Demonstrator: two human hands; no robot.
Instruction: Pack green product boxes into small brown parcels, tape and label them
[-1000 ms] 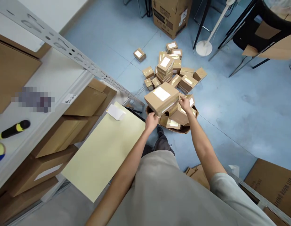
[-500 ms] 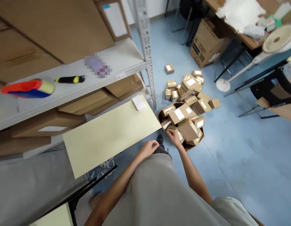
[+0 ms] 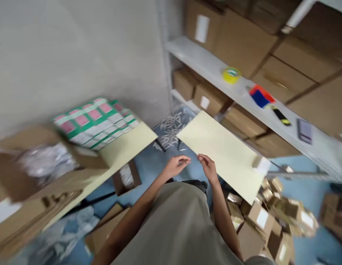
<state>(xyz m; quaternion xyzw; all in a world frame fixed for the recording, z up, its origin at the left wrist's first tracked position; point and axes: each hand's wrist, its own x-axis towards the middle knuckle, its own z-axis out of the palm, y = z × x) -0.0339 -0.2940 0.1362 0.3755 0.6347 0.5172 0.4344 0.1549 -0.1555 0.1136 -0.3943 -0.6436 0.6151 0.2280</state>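
Observation:
In the middle of the view, my left hand [image 3: 175,166] hangs in front of my body, its fingers loosely bent and nothing seen in it. Facing it a short gap away is my right hand [image 3: 208,167], fingers curved and also with nothing visible in it. My right hand is nearest to the near edge of a cream tabletop [image 3: 223,147]. A small white item [image 3: 261,164] lies at that tabletop's right end, blurred. To the left, a second cream table [image 3: 138,139] bears green and pink printed boxes [image 3: 96,119] and an open carton [image 3: 90,162] holding clear plastic packing [image 3: 46,162].
A shelf [image 3: 204,59] with large cartons holds a yellow tape roll [image 3: 231,74], a red and blue item [image 3: 261,96], a black and yellow cutter [image 3: 281,115] and a phone [image 3: 304,130]. Small brown boxes [image 3: 262,217] are heaped at lower right. Paper strips [image 3: 171,129] litter the floor.
My view has swung left, bringing the second table and printed boxes into sight. My right hand has left the box pile and come up level with my left hand.

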